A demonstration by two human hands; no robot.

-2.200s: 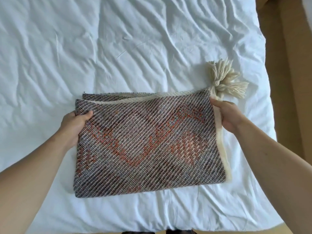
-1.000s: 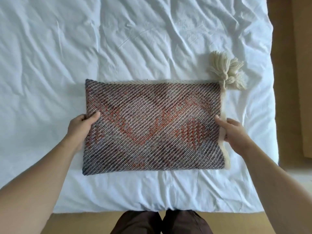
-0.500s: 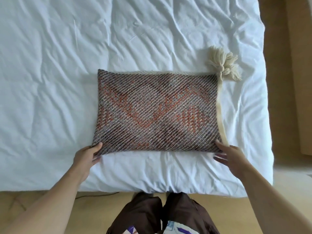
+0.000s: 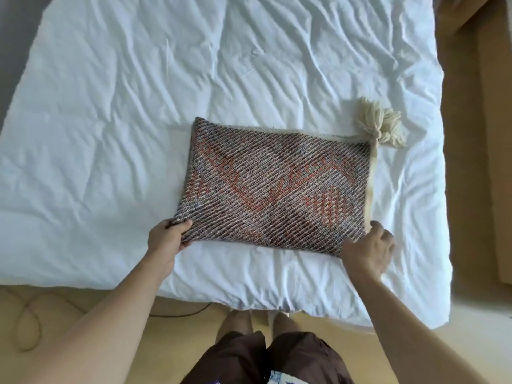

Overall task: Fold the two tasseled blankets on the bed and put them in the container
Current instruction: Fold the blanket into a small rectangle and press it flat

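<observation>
Down at the blanket's near corners, the left hand (image 4: pixel 169 241) pinches the seven-o'clock corner, thumb on top and fingers under. The right hand (image 4: pixel 370 249) closes over the five-o'clock corner, though its grip looks partly hidden. Folded into a rectangle, the blanket (image 4: pixel 273 187) lies on the white bed (image 4: pixel 110 120), its long axis running nine to three. Its cream tassel (image 4: pixel 381 127) points toward two o'clock.

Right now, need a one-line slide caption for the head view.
Both hands, left hand and right hand, hold the near corners of a folded tasseled blanket lying on a white bed.
</observation>
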